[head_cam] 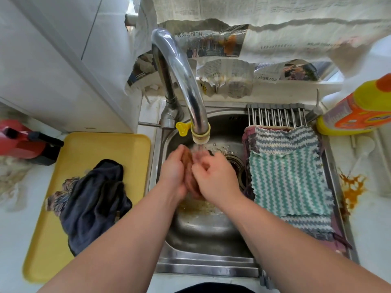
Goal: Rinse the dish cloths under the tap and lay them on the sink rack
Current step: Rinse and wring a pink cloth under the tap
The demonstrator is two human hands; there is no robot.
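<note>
mid-task, rinse step in hand.

- your left hand (173,170) and right hand (215,176) meet over the sink (211,240), right under the tap (182,77). water runs from the outlet onto them.
- between the palms sits a bunched brown cloth (189,166). left fingers curl round its far side, and the right hand closes on it from the other side, so both hands grasp it. the fingertips nearest the stream are blurred, so you can't read exact finger placement there.
- the cloth is off the basin floor, held in the stream, above and left of the drain.

done, as far as it shows:
- the sink rack (277,115) spans the right side of the sink and already carries laid cloths: a green zigzag cloth (287,182) on top, a blue-grey striped cloth (285,138) behind it, and a mauve cloth (247,136) peeking out along the edges beneath. they lie flat and overlapping. only the far bars of the rack are bare.

left to do:
- finish this rinse and lay the brown cloth on the rack. judging by the cover, it has to overlap the others or go on the far bars.
- a dark cloth (95,197) lies crumpled on the yellow tray (101,144) left of the sink, with a patterned edge showing under it. you can't tell whether that is a second cloth.

rough call: past halfway, at least two cloths outstanding.
</note>
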